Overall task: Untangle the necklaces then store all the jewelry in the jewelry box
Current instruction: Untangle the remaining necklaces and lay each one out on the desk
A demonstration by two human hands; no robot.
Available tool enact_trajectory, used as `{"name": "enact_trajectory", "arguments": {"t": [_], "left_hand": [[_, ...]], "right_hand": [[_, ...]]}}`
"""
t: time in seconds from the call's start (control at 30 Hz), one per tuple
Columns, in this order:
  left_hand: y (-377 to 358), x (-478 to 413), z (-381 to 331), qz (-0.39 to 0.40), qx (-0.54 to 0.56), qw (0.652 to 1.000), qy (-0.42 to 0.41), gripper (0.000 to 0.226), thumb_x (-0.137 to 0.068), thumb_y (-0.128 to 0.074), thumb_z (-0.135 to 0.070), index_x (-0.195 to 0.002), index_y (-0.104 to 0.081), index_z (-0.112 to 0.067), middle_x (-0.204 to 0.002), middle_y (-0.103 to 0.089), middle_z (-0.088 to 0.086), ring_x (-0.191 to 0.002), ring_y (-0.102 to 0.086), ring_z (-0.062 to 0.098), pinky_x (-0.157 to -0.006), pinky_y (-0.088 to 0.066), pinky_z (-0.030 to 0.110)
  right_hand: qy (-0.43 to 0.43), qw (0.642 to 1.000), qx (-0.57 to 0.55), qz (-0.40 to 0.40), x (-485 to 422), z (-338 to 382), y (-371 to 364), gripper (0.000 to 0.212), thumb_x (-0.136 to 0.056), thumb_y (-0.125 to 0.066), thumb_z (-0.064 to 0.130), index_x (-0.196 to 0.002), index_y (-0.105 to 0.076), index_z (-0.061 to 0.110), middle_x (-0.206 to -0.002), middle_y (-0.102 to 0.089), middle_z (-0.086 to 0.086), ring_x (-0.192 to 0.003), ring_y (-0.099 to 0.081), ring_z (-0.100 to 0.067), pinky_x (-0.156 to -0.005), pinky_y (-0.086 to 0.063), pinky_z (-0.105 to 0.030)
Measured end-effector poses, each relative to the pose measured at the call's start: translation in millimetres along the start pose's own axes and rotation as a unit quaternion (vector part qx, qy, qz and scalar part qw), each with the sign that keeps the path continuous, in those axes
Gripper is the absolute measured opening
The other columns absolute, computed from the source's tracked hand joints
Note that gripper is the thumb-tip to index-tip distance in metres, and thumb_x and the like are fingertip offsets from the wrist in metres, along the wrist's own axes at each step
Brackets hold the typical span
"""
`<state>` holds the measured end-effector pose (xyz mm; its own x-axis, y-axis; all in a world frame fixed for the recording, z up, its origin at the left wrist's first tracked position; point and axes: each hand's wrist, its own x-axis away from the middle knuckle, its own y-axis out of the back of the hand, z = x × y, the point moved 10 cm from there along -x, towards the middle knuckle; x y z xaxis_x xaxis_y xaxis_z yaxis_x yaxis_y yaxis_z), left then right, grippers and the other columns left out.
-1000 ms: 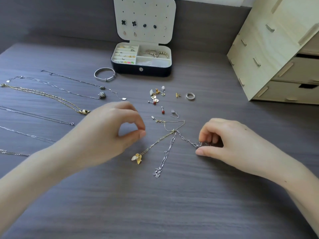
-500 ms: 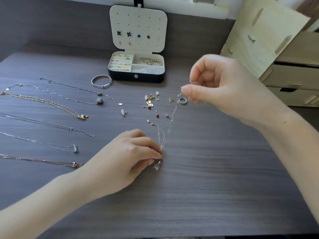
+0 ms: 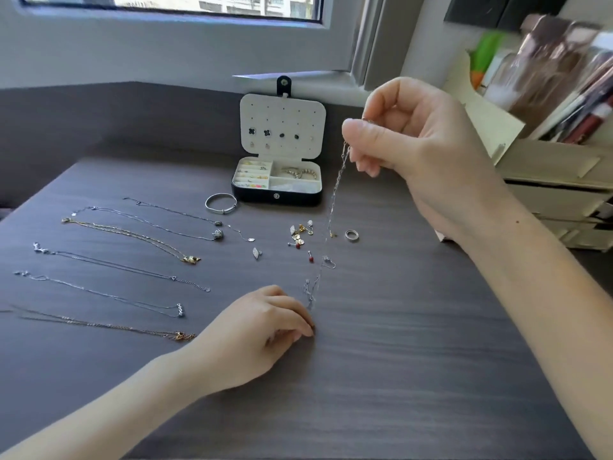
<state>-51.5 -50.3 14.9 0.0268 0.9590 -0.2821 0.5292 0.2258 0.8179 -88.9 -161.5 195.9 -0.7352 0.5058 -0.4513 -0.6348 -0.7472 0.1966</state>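
Note:
My right hand (image 3: 418,151) is raised above the table, pinching the top of a silver chain necklace (image 3: 336,190) that hangs down to the tabletop. Its lower end (image 3: 311,290) dangles just above my left hand (image 3: 265,330), which rests on the table with fingers closed; whether it grips the gold necklace seen earlier is hidden. The jewelry box (image 3: 277,190) stands open at the back, with stud earrings on its lid and pieces in its compartments. Several untangled necklaces (image 3: 132,237) lie in rows on the left.
A silver bangle (image 3: 221,203) lies left of the box. Loose earrings (image 3: 300,235) and a ring (image 3: 351,235) are scattered in front of it. A wooden drawer unit (image 3: 557,194) stands at the right. The table is dark wood (image 3: 398,360).
My right hand has lifted the silver chain high off the table, pulling it up and away. My left hand has moved down onto the table and closed over the spot where the gold pendant lay.

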Motion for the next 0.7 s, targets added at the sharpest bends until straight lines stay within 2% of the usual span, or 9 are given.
{"name": "enact_trajectory", "arguments": {"t": [0.1,0.23,0.33,0.47,0.53,0.6,0.63,0.7], "left_hand": [[1.3,-1.4,-3.9,-0.006,-0.023,1.0,-0.018,0.021,-0.08,-0.06,-0.008,-0.085,-0.073,-0.023,-0.093,-0.068,-0.019,-0.078,-0.053,0.008,-0.068,-0.043,0.012],[1.3,0.9,-8.6,-0.007,-0.045,0.998,-0.034,0.022,-0.079,-0.058,-0.002,-0.087,-0.072,-0.017,-0.09,-0.068,-0.013,-0.078,-0.051,0.006,-0.07,-0.038,0.006],[7.4,3.7,-4.4,-0.013,-0.006,1.0,-0.007,0.023,-0.08,-0.054,0.0,-0.083,-0.07,-0.017,-0.085,-0.066,-0.009,-0.075,-0.05,0.004,-0.069,-0.036,0.005],[5.6,13.1,-5.4,0.035,0.019,0.999,0.011,0.028,-0.075,-0.055,0.004,-0.079,-0.069,-0.019,-0.085,-0.066,-0.009,-0.076,-0.052,0.0,-0.067,-0.03,-0.003],[3.3,16.0,-5.6,0.067,0.038,0.997,0.022,0.027,-0.078,-0.056,0.005,-0.081,-0.071,-0.017,-0.088,-0.066,-0.007,-0.074,-0.053,-0.003,-0.064,-0.033,-0.001],[3.5,15.2,-3.1,0.086,0.054,0.994,0.042,0.024,-0.082,-0.059,0.002,-0.082,-0.071,-0.018,-0.089,-0.065,-0.009,-0.07,-0.056,-0.002,-0.063,-0.04,0.008],[4.7,13.9,-2.6,0.089,0.059,0.993,0.051,0.023,-0.082,-0.061,0.0,-0.082,-0.071,-0.02,-0.088,-0.065,-0.012,-0.07,-0.057,0.0,-0.063,-0.043,0.012],[8.8,9.8,2.0,0.078,0.071,0.991,0.08,0.022,-0.082,-0.063,-0.002,-0.083,-0.069,-0.023,-0.079,-0.063,-0.018,-0.067,-0.057,0.002,-0.061,-0.042,0.012]], "right_hand": [[0.012,0.999,-0.024,-0.041,-5.1,9.7,6.7,0.017,-0.081,-0.065,0.009,-0.075,-0.049,0.013,-0.056,-0.06,0.003,-0.053,-0.052,-0.015,-0.051,-0.042,-0.025],[0.008,0.997,-0.01,-0.074,-9.9,9.0,13.7,0.018,-0.083,-0.065,0.007,-0.075,-0.049,0.012,-0.059,-0.06,-0.002,-0.054,-0.053,-0.017,-0.051,-0.043,-0.025],[-0.013,0.995,0.018,-0.1,-8.1,-2.0,23.0,0.019,-0.082,-0.066,0.008,-0.075,-0.049,0.013,-0.061,-0.06,-0.004,-0.054,-0.054,-0.016,-0.051,-0.043,-0.025],[-0.033,0.986,0.061,-0.15,1.0,-15.5,40.6,0.022,-0.085,-0.064,0.005,-0.075,-0.047,0.015,-0.06,-0.061,-0.001,-0.052,-0.055,-0.013,-0.05,-0.044,-0.023],[-0.047,0.987,0.063,-0.141,5.1,-24.3,40.1,0.022,-0.086,-0.063,0.005,-0.075,-0.047,0.016,-0.061,-0.063,-0.002,-0.053,-0.057,-0.015,-0.051,-0.045,-0.024],[-0.06,0.989,0.045,-0.125,8.6,-31.6,38.1,0.021,-0.088,-0.062,0.005,-0.077,-0.047,0.015,-0.062,-0.066,-0.005,-0.055,-0.059,-0.019,-0.052,-0.047,-0.027],[-0.063,0.99,0.033,-0.119,10.0,-33.1,37.2,0.021,-0.088,-0.061,0.005,-0.077,-0.046,0.014,-0.063,-0.067,-0.006,-0.056,-0.061,-0.021,-0.053,-0.047,-0.028],[-0.066,0.992,0.015,-0.104,11.8,-33.5,35.6,0.02,-0.089,-0.061,0.005,-0.078,-0.046,0.013,-0.064,-0.068,-0.006,-0.058,-0.062,-0.022,-0.054,-0.048,-0.029]]}}
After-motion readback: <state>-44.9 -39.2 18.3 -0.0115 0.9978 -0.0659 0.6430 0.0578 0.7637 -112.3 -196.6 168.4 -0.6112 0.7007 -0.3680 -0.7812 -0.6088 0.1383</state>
